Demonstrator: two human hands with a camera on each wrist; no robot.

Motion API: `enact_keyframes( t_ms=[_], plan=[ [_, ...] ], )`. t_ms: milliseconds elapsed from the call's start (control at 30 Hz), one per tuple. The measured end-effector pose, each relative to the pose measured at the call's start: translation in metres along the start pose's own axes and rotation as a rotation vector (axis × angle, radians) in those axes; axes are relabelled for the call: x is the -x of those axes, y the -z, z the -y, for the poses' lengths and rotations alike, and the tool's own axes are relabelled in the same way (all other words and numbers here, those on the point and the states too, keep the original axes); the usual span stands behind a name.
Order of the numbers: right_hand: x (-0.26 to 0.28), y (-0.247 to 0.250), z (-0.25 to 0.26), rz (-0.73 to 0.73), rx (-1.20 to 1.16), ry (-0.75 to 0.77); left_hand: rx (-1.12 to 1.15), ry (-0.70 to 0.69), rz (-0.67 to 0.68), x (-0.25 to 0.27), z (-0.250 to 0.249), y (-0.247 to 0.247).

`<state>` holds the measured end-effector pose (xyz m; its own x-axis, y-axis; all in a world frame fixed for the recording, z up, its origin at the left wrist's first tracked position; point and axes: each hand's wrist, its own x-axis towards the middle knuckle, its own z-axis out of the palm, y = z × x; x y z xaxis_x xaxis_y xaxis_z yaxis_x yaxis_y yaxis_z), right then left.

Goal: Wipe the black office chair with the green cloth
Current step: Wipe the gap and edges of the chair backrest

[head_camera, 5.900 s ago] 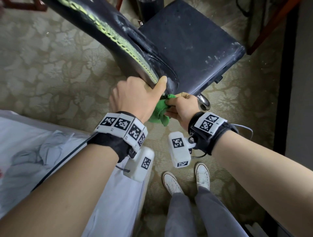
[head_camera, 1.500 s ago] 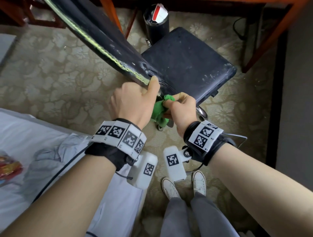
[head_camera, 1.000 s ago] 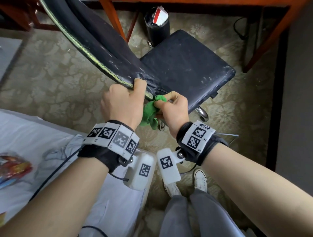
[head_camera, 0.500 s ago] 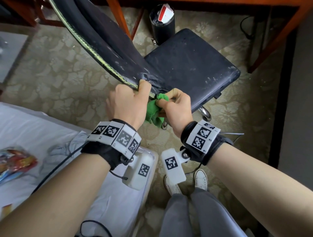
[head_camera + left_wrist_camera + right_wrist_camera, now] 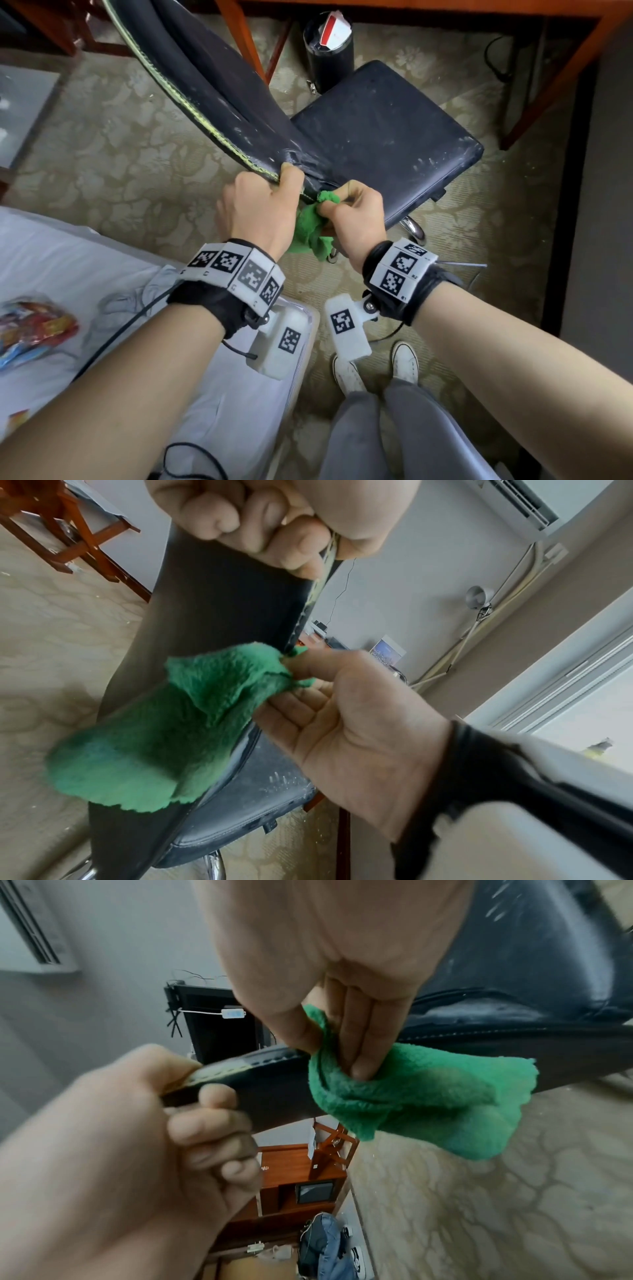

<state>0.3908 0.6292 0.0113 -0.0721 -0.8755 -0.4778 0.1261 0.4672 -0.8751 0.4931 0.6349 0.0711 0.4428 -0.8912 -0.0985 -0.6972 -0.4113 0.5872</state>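
The black office chair [image 5: 383,137] stands in front of me, its backrest [image 5: 212,85] leaning toward me with a yellow-green stitched edge. My left hand [image 5: 260,202] grips the lower edge of the backrest, thumb on top and fingers curled underneath [image 5: 212,1123]. My right hand [image 5: 356,212] pinches the green cloth [image 5: 311,226] between thumb and fingers and holds it against the backrest's underside near the seat joint [image 5: 192,718]. The cloth [image 5: 411,1096] hangs bunched below the fingers. The seat is scuffed with pale marks.
A white bed [image 5: 85,291] with a colourful wrapper [image 5: 30,329] lies at the left. A black bin [image 5: 329,54] and red-brown wooden table legs [image 5: 246,37] stand behind the chair. My white shoes [image 5: 346,373] are on the patterned carpet. A grey wall [image 5: 603,205] runs along the right.
Both hands have stayed at the backrest's lower edge; the left hand shifted slightly up along the stitched edge and the cloth moved with the right hand by a small amount. The head view drifted.
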Motion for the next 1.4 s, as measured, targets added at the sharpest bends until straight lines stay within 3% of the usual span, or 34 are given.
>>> enact_keyframes(
  t_ms=[100, 300, 533, 833, 967, 1133, 1400],
  plan=[
    [0.0, -0.002, 0.002, -0.003, -0.052, 0.002, 0.001, 0.012, -0.011, 0.0, -0.002, -0.001],
    [-0.002, 0.005, 0.005, 0.131, -0.052, 0.104, -0.004, 0.005, -0.014, 0.003, -0.003, 0.003],
    [-0.012, 0.041, -0.012, 0.068, -0.091, 0.094, 0.156, -0.02, 0.043, 0.009, 0.008, -0.002],
    [-0.032, 0.047, -0.005, 0.089, -0.163, -0.151, 0.148, -0.02, -0.035, 0.005, 0.011, -0.011],
    [-0.043, 0.043, 0.011, 0.042, -0.067, 0.03, 0.147, -0.043, -0.042, 0.003, 0.012, -0.013],
    [-0.045, 0.038, -0.002, 0.015, 0.284, 0.186, 0.134, -0.078, -0.048, 0.002, 0.013, -0.016],
    [-0.032, 0.018, 0.013, -0.028, 0.368, 0.386, 0.098, -0.15, -0.074, -0.002, 0.015, -0.016]
  ],
)
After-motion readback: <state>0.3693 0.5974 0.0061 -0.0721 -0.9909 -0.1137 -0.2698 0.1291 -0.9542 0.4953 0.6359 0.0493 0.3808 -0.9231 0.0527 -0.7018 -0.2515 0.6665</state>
